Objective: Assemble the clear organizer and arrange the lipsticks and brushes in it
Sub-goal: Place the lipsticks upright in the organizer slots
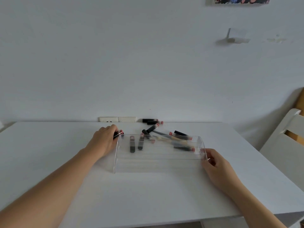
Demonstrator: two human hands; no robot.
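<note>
The white rectangular tabletop (pixel 148 195) stands against a pale wall, with a white wooden chair (pixel 283 137) at its right edge and white wall sockets (pixel 117 119) just above its far edge. On it, near the middle, lies the clear acrylic organizer (pixel 158 160), a stepped tray whose long axis runs left to right. Seen through it or lying in it, which I cannot tell, are two black lipstick tubes with pink ends (pixel 132 144) pointing away from the person, and another black tube (pixel 184 148) lying crosswise at the right. Behind the tray a loose heap of black lipsticks and slim brushes (pixel 164 134) lies at mixed angles, and two more tubes (pixel 152 121) rest by the wall. The left hand (pixel 105 140) is at the tray's far left corner, fingers curled round a black lipstick with a red end (pixel 118 133). The right hand (pixel 217 167) pinches the tray's right end wall between its fingertips (pixel 204 153).
</note>
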